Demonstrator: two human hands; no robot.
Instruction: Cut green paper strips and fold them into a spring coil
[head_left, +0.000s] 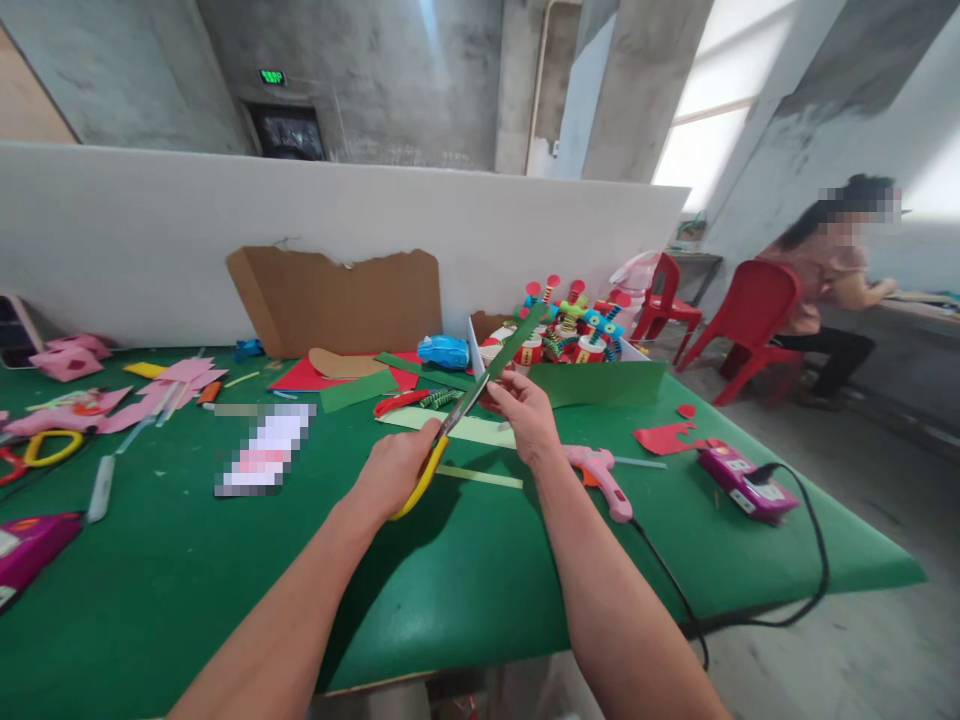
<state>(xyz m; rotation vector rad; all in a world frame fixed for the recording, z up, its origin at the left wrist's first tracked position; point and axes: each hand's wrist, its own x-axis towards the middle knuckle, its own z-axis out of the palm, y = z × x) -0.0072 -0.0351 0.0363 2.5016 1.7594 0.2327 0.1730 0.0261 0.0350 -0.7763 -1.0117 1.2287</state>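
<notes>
My left hand [397,465] is closed around the yellow handles of a pair of scissors [439,455], whose blades point up and to the right. My right hand [525,410] pinches a narrow strip of dark green paper [517,340] that rises toward the back of the table. The scissor blades meet the lower end of that strip. Both hands hover above the green table [465,570]. Under them lie pale green paper strips [480,476].
A pink glue gun [600,478] with a black cord lies right of my right hand. A box of colourful paper figures [570,325], red and green sheets, cardboard, pink paper cut-outs [161,390] and another yellow scissors [49,447] lie around. A person sits on a red chair [750,320] at right.
</notes>
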